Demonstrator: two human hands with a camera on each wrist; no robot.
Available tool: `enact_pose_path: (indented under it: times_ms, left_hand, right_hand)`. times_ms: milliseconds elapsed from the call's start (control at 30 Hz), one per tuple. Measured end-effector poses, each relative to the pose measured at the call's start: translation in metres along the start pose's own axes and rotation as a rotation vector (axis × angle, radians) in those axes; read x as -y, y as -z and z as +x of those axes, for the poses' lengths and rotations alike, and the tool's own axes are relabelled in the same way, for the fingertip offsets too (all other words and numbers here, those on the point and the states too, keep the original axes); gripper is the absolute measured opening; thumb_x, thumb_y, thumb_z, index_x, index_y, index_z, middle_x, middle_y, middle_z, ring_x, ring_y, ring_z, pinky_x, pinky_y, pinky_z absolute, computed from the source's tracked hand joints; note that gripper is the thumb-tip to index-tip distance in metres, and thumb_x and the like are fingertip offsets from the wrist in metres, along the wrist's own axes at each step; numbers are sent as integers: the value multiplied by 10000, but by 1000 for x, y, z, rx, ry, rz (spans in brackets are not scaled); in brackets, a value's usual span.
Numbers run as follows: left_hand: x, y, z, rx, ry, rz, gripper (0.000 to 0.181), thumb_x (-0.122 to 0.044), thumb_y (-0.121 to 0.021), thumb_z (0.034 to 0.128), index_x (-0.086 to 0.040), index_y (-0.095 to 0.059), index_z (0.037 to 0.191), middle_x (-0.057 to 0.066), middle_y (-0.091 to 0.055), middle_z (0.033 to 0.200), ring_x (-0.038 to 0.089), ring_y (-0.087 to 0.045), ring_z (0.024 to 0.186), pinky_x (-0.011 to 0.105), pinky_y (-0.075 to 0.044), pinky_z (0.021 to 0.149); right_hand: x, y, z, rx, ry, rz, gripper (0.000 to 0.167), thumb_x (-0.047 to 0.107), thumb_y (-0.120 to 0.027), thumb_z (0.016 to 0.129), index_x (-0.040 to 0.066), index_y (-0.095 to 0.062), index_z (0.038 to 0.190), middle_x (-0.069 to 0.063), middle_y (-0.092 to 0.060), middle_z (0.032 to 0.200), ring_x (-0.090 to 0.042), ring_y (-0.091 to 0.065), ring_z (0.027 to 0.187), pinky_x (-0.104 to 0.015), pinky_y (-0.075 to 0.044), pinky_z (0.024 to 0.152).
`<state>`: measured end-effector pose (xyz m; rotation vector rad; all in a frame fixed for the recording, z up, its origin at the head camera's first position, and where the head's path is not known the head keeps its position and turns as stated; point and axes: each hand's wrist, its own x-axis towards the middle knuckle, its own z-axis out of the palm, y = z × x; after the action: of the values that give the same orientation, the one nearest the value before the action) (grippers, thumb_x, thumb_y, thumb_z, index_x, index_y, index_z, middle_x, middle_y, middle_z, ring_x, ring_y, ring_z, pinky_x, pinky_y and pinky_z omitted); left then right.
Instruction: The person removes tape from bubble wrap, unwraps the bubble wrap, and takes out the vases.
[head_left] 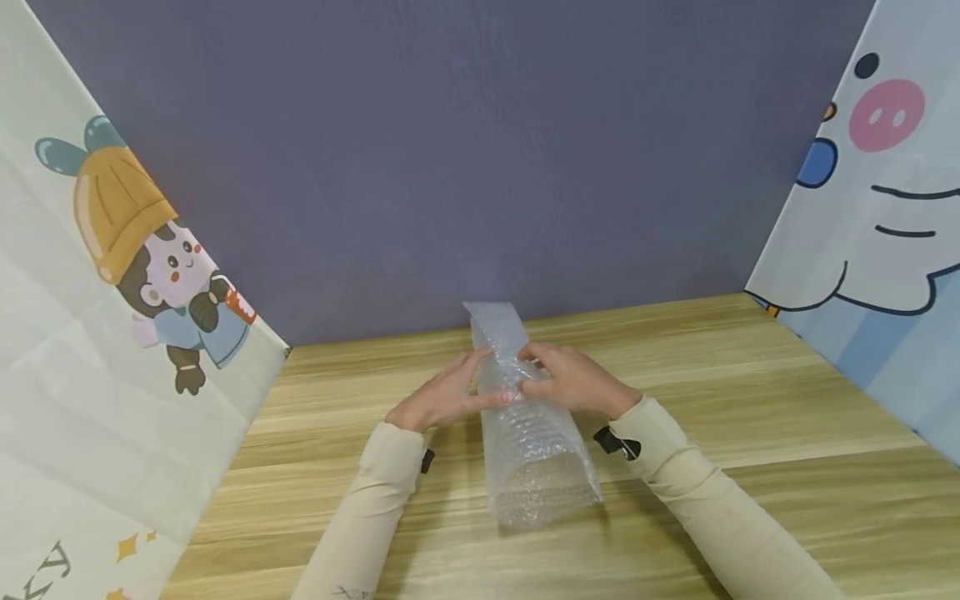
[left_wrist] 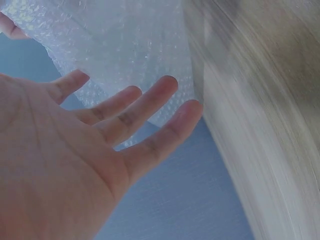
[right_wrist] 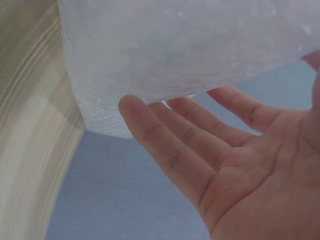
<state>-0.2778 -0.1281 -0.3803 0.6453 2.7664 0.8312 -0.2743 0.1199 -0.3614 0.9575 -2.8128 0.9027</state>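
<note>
A rolled length of clear bubble wrap (head_left: 536, 442) lies on the wooden table, its near end a wide open tube and its far end narrow and flat against the back wall. My left hand (head_left: 448, 392) touches its left side, fingers spread and nearly straight. On the opposite side, my right hand (head_left: 573, 379) touches the wrap with extended fingers. In the left wrist view the fingertips of the left hand (left_wrist: 65, 145) lie along the bubbly surface. The right wrist view has the right hand (right_wrist: 240, 150) under the wrap's edge, palm visible. Whether anything is inside the wrap, I cannot tell.
The wooden table (head_left: 712, 375) meets a plain blue-grey back wall (head_left: 480, 150). A white panel with a cartoon child (head_left: 176, 267) stands at the left. Another panel with a cartoon pig snout (head_left: 887, 115) stands at the right. Black straps are on both wrists.
</note>
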Motion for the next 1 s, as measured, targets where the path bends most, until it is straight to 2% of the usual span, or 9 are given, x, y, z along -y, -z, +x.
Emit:
enact_pose_path:
  times_ms: [267, 567, 700, 833, 1000]
  left_hand:
    - [-4, 0, -2, 6, 6, -22, 1054, -843, -546, 831, -316, -141, 1649, 96, -143, 1729, 346, -232, 1564, 632, -316, 1200]
    - [-9, -4, -5, 5, 27, -9, 1039, -865, -514, 828, -360, -117, 1645, 103, -115, 1733, 383, -207, 1566, 643, -293, 1208]
    - [-11, -6, -5, 4, 31, -26, 1038, -872, -505, 825, -374, -104, 1643, 112, -88, 1735, 373, -158, 1580, 655, -278, 1208]
    - [-13, -8, -4, -3, 34, -23, 1038, -877, -496, 825, -372, -107, 1644, 141, -95, 1730, 400, -201, 1565, 666, -295, 1195]
    - [-16, -11, -3, -9, 36, 5, 1029, -884, -465, 833, -370, -101, 1646, 149, -110, 1726, 426, -277, 1533, 671, -332, 1171]
  right_hand:
    - [0, 2, -1, -32, 19, -15, 407, 311, -672, 958, 65, -646, 1281, -150, -702, 1291, -333, -697, 1137, -507, -576, 968]
    - [6, 5, -4, -71, 56, -28, 101, 191, -688, 928, 138, -642, 999, -115, -772, 1043, -340, -728, 1068, -499, -601, 916]
    - [5, 4, -3, -92, 83, -42, 55, 117, -671, 917, 139, -625, 938, -112, -773, 973, -340, -746, 1029, -456, -623, 875]
    - [3, 4, -3, -107, 74, -57, 53, 103, -673, 931, 133, -629, 933, -114, -771, 961, -322, -755, 1000, -418, -634, 846]
    - [0, 3, -2, -122, 53, -73, 100, 119, -685, 943, 79, -656, 1030, -150, -772, 1019, -273, -760, 919, -397, -635, 813]
